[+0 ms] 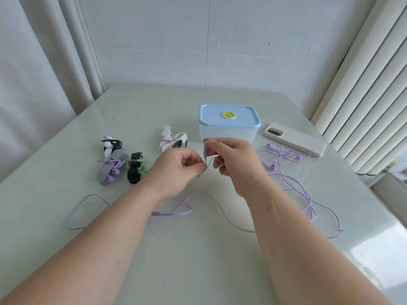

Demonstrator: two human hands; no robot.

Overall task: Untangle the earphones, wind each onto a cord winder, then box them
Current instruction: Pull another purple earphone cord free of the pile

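both hands are raised over the table [198, 265], near each other in front of the box [226, 134]. the left hand [176, 167] pinches the purple earphone cord [200, 192] between thumb and forefinger; the right hand [235, 159] pinches it just beside, with a small purple piece upright in its fingers. judgement: the short span is kept between two grips to work a snag free, while the slack trails on the table towards the loose tangle [284, 155] at right. three wound sets [111, 172] lie at left, unboxed. spare white winders [172, 139] sit near the box. the blue lid [229, 122] is on; no contents can be made out through the cloudy wall.
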